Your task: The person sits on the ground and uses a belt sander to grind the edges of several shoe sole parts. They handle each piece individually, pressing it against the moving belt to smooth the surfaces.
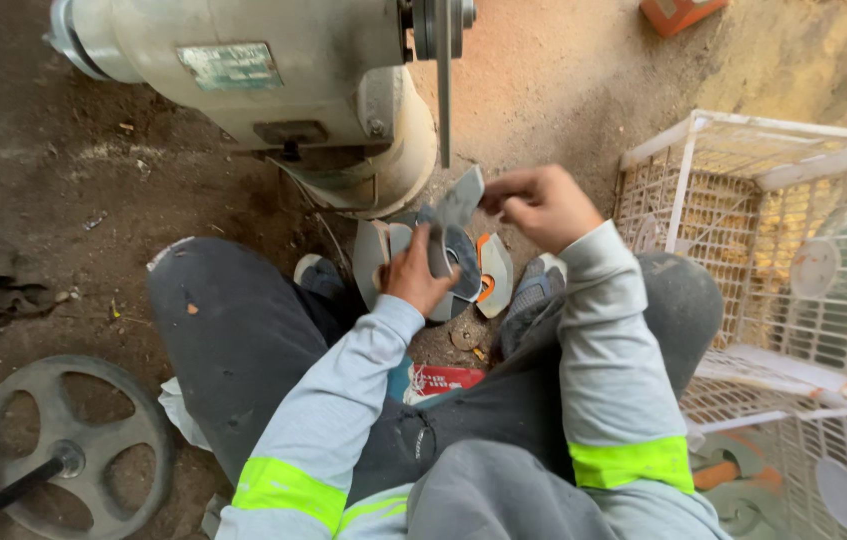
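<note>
Both hands meet just under the grinder, and each grips the same flat grey metal piece [455,205]. Right hand [540,205] pinches the upper end of the piece between thumb and curled fingers, closed tight on its edge. Left hand [418,275] is closed round the lower end, knuckles up, so how far the fingers wrap cannot be fully seen. The piece's long axis runs on a slant, from the left hand low and nearer the body up to the right hand, and its upper end lies just beside and below the thin grey grinding disc [443,80], seen edge-on, that hangs from the big cream-coloured motor housing [263,70]. Whether metal and disc touch I cannot tell. The right hand is the nearer of the two to the disc.

Beneath the hands, between the person's shoes, lies a small heap of grey and orange flat blanks [488,275] on the dirt floor [563,70]. A white wire crate [773,230] stands to the right, with similar round pieces inside. A spoked grey metal wheel [73,445] lies at the lower left.
</note>
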